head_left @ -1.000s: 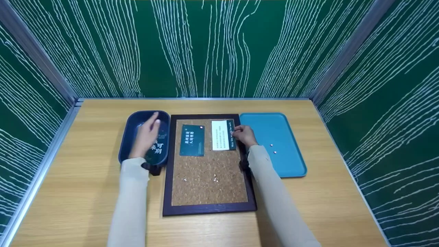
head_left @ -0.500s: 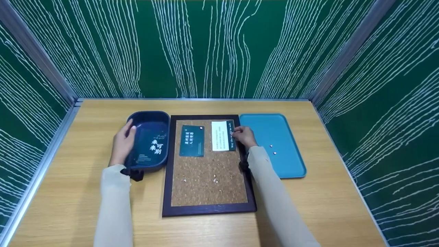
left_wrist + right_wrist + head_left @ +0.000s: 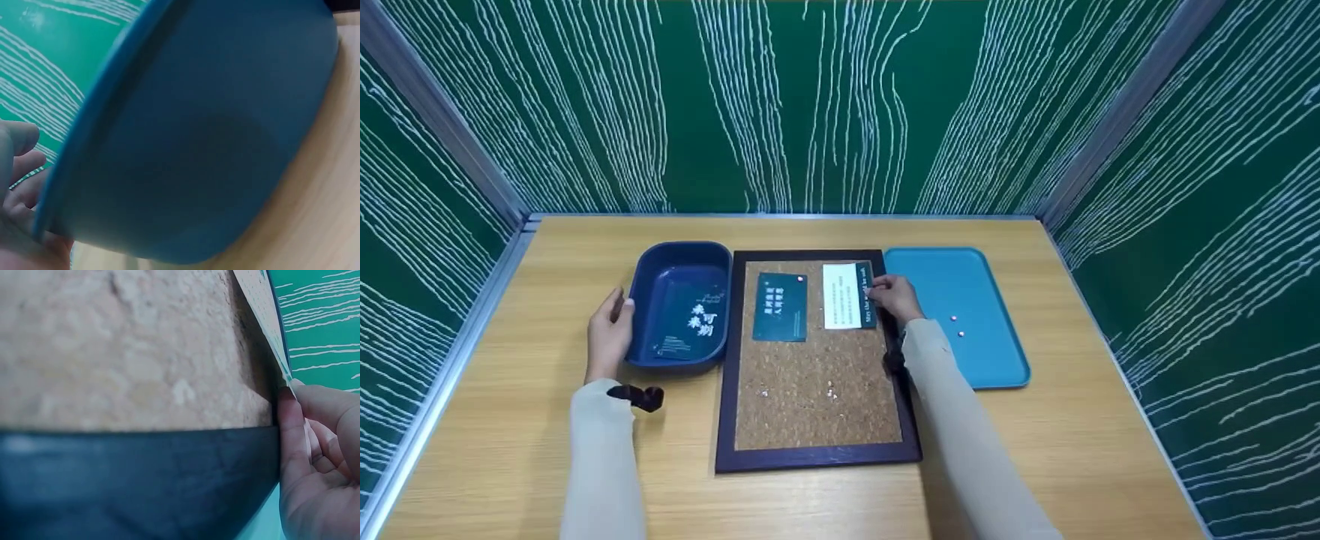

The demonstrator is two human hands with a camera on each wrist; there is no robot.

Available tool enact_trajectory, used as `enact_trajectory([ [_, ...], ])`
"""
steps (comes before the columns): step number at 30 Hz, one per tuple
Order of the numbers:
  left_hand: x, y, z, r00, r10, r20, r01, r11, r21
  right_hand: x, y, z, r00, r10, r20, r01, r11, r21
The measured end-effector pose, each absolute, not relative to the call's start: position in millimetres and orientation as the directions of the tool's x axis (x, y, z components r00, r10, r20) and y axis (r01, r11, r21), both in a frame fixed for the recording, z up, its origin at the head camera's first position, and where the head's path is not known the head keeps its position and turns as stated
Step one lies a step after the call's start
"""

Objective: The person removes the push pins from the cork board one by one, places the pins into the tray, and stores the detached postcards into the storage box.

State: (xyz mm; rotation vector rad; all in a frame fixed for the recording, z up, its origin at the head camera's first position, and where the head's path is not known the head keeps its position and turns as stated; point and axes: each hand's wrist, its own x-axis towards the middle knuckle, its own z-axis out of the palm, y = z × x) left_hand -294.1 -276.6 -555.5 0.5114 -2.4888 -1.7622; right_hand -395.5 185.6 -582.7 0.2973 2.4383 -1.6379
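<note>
My right hand pinches the right edge of a white-and-green card between thumb and finger. That card lies over the upper right of a cork board with a dark frame; in the right wrist view the card stands slightly raised off the cork. A green card with a pin at its top right corner sits on the upper left. My left hand is at the left side of a deep blue bin, fingers loosely bent by its wall. Another green printed card lies inside the bin.
A flat turquoise tray with two small pins stands right of the board. Several small shiny pins lie on the lower cork. Green walls with white lines enclose the wooden table at the back and sides.
My left hand has moved from over the bin leftward and toward me, to outside the bin's left wall. The right hand keeps its pinch on the card, nearly still.
</note>
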Motion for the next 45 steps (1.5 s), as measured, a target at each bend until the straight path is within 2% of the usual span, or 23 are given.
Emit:
enact_trajectory([
  [11,-294,-274,-570,-0.910,-0.382,-0.162,-0.254,0.204,0.945,-394,185,-584,-0.965,0.053,-0.257,0.258,0.365,-0.894],
  [21,-294,-270,-575,-0.888,-0.442,-0.129,-0.201,0.121,0.972,-394,186,-584,-0.961,0.065,-0.268,0.273,0.353,-0.895],
  [31,-294,-268,-577,-0.874,-0.478,-0.085,-0.171,0.139,0.975,-394,184,-582,-0.964,0.086,-0.252,0.266,0.380,-0.886],
  [45,-293,-267,-577,-0.870,-0.480,-0.109,-0.189,0.122,0.974,-393,179,-581,-0.959,0.141,-0.247,0.284,0.418,-0.863],
])
